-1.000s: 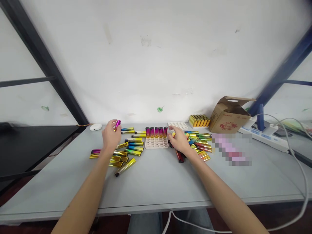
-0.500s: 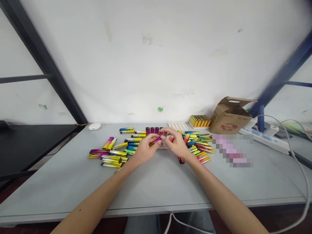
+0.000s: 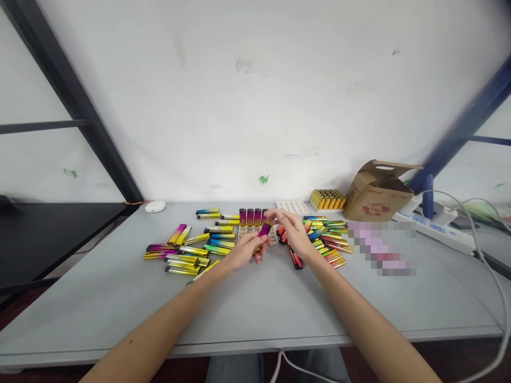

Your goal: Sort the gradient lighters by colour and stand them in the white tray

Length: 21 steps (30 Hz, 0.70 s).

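My left hand [image 3: 249,249] is closed around a purple-and-gold lighter [image 3: 264,230], held tilted with its dark top up. Just to the right, my right hand [image 3: 293,230] has its fingers loosely bent and apart, with no lighter visible in it. Its fingertips are close to the right end of a row of purple-and-gold lighters [image 3: 250,217], which stand upright at the back of a white holed tray [image 3: 244,230]. Whether they touch the end lighter I cannot tell. My hands cover the tray's front right part.
Loose metallic lighters lie left [image 3: 187,260] and right [image 3: 333,242] of the tray. Behind are a second white holed tray [image 3: 293,206], a block of upright gold lighters [image 3: 328,199] and an open cardboard box [image 3: 371,197]. A power strip [image 3: 439,231] and white cable are at right.
My hands have separated a little. The lighter that both were touching has swung more upright in my left hand, and my right hand's fingers have come off it.
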Available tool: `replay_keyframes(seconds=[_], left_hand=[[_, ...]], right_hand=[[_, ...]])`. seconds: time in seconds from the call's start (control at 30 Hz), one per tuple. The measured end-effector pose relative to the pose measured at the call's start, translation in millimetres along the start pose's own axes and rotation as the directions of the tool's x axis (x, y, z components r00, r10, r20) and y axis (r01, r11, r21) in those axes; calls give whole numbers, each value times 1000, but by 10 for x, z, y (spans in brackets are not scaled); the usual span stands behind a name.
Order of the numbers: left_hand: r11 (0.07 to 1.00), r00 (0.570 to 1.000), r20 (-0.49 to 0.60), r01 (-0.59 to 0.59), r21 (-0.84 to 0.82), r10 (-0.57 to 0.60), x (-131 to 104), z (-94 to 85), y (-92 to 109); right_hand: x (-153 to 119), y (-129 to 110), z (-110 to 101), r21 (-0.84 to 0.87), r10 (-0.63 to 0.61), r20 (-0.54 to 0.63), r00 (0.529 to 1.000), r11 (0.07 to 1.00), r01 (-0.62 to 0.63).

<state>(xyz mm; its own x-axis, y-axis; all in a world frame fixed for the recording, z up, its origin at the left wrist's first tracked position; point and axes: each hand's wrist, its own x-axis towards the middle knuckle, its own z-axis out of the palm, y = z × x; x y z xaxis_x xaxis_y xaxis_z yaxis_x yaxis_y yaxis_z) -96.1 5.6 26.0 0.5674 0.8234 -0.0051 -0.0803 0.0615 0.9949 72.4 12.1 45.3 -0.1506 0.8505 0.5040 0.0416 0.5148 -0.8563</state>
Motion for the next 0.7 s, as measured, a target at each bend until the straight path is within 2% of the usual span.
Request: replay_keyframes(seconds=[0.1,0.2,0.43,0.53,0.6,0.7], left_hand=[[987,999,34,22,-159,-17,-15,0,17],[973,999,41,15,-229,-6,-19,-14,30],[965,998,46,-20,-262,33,-29,-6,43],[964,1000,7,-24,-265,27,-48,-2,69],[949,1000,-21,-28,-314,23,-53,-15,99],[904,1000,2,8,-427,-8,-50,-50,154]], right_hand=[[18,48,-37,70,78,-102,992,995,-71],[27,83,-55,88,135,-162,977,989,-122],[29,125,-53,68,142,-170,975,989,-132],[28,138,-53,36,140,-162,977,990,-136],[28,140,-54,-9,141,-146,979,990,-143],[29,146,-70,-111,111,-138,984,986,-127]])
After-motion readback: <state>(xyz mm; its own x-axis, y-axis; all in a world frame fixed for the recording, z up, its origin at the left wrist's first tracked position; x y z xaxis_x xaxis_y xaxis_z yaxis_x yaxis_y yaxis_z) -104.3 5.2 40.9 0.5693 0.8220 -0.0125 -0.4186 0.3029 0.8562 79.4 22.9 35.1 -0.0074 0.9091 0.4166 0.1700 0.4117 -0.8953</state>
